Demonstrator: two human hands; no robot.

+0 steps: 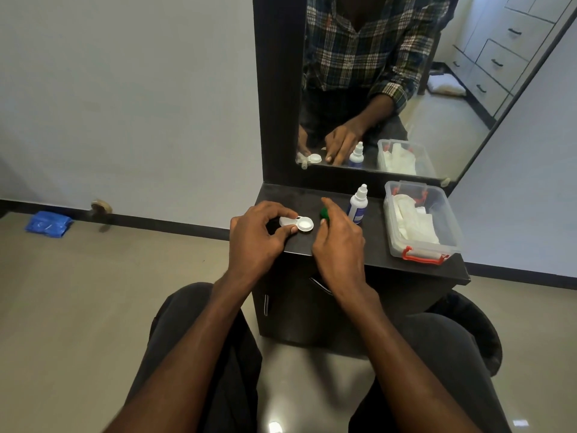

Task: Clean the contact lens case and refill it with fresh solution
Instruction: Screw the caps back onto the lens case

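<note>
Head view: left hand (254, 237) pinches the white lens case (296, 223) on the dark shelf (368, 245), right well uncapped. Right hand (338, 242) holds a green cap (324, 213) just right of the case. Solution bottle (357, 204) stands upright beside a clear box (420, 221).

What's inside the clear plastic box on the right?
The clear plastic box holds white, tissue-like folded material and something red at its back. Anything beneath the white stuff is covered.
</note>
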